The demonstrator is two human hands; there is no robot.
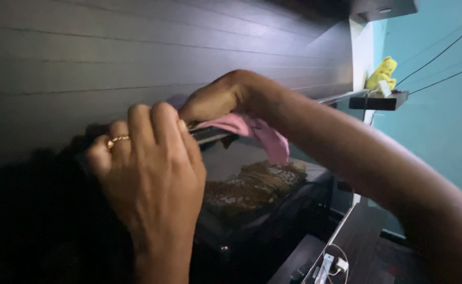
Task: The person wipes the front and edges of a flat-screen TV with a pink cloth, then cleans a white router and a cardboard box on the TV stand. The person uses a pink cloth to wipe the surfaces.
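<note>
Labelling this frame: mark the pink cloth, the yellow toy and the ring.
pink cloth (265, 134), head view, on the fold hanging below the right hand.
yellow toy (382, 73), head view, on its body, on the small shelf.
ring (118, 140), head view, on the gold band, left hand.

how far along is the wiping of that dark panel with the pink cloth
Done: cannot tell; the dark panel shows no clear cleaned patch. In hand: the right hand presses the pink cloth against the ledge under the panel, while the left hand rests beside it. Left: the small shelf with the yellow toy looks untouched.
</note>
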